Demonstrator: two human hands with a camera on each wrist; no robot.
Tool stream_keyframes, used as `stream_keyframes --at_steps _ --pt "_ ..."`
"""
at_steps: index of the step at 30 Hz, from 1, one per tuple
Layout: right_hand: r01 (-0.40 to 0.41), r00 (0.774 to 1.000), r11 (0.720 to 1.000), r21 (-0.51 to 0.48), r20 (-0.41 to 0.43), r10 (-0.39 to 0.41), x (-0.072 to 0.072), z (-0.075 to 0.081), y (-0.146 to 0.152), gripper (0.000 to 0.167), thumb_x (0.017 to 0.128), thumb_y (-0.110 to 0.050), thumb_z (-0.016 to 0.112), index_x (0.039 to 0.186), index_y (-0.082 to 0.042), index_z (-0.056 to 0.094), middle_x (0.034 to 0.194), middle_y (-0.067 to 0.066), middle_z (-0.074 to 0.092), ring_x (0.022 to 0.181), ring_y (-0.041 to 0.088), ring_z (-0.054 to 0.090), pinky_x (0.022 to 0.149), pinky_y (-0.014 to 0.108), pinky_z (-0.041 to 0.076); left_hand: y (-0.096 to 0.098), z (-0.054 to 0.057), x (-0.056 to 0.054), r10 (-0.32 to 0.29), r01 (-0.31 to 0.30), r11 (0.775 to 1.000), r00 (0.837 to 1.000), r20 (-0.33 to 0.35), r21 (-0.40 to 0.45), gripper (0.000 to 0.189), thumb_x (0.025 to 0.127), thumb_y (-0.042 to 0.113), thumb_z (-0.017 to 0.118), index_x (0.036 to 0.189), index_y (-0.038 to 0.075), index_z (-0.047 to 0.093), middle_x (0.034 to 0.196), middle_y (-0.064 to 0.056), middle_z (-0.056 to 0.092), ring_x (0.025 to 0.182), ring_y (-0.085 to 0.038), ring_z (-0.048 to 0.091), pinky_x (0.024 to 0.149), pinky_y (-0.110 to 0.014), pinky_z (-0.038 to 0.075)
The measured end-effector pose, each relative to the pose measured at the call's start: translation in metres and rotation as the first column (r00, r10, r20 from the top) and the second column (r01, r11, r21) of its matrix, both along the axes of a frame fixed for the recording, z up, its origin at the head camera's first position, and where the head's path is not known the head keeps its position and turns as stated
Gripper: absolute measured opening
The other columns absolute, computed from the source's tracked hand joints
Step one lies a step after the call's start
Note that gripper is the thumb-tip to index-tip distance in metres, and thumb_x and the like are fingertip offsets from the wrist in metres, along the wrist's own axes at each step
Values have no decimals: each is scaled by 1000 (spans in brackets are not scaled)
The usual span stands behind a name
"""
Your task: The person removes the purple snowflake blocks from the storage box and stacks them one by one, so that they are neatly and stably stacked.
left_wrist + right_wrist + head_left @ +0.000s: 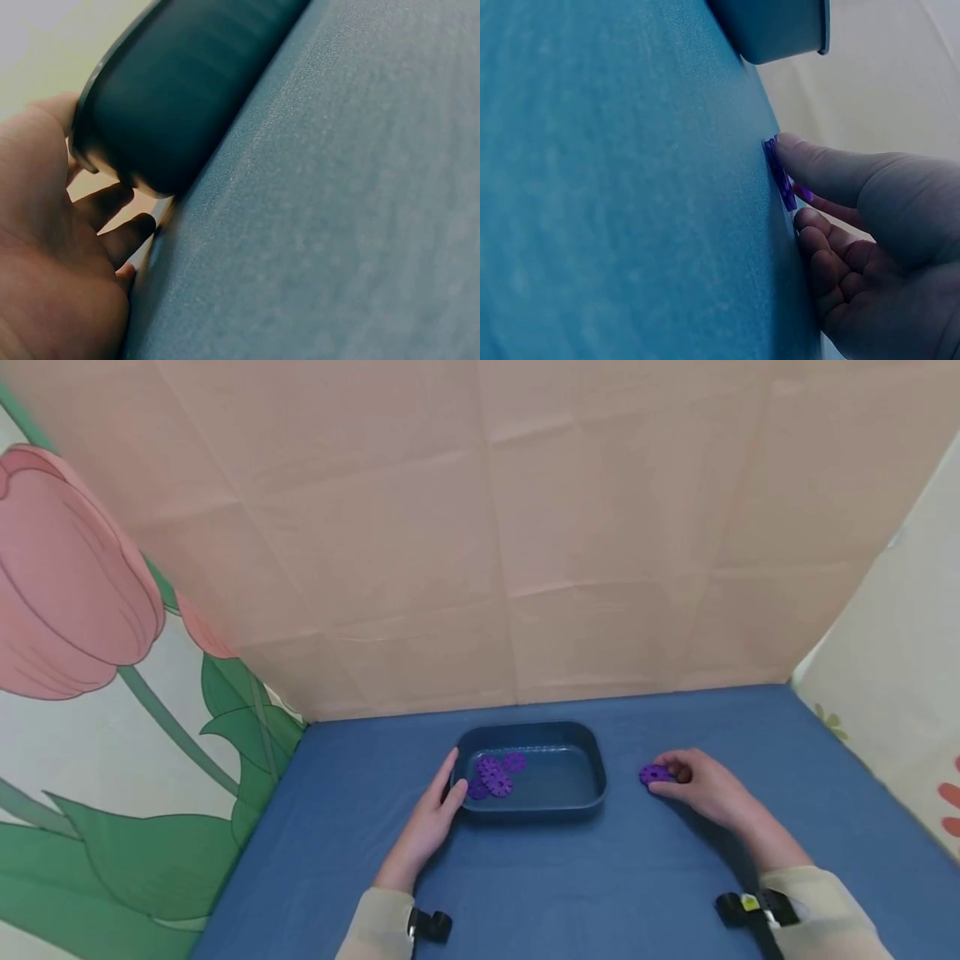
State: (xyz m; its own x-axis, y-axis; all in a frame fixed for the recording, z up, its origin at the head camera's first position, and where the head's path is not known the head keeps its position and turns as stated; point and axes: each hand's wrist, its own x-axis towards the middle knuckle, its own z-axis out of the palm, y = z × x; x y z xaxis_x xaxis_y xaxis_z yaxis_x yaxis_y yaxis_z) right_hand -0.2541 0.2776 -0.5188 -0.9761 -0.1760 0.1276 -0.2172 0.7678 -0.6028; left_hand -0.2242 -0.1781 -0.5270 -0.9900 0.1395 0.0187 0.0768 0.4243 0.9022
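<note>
A dark blue rectangular tray stands on the blue cloth. Several purple notched discs, like interlocking building discs, lie inside it at the left end. My left hand holds that end, thumb at the rim and fingers along the outer wall; the left wrist view shows the same hand against the tray's side. To the right of the tray, my right hand pinches a purple notched disc between thumb and fingers. In the right wrist view, this disc is at the cloth surface, its flat side tilted.
Blue cloth covers the table. Behind it rises a creased beige sheet. A panel with a printed pink tulip borders the left side, and a pale wall the right. Both wrists wear black camera mounts.
</note>
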Motion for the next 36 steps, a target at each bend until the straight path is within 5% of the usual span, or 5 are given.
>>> stream_keyframes --at_steps 36 --pt "11 998 999 -31 69 -9 1 11 -3 54 84 -36 78 123 -3 62 99 8 59 85 23 51 66 33 43 0 1 2 3 -4 1000 1000 -5 -21 65 93 68 42 151 52 18 156 22 17 146 -17 15 113 -59 16"
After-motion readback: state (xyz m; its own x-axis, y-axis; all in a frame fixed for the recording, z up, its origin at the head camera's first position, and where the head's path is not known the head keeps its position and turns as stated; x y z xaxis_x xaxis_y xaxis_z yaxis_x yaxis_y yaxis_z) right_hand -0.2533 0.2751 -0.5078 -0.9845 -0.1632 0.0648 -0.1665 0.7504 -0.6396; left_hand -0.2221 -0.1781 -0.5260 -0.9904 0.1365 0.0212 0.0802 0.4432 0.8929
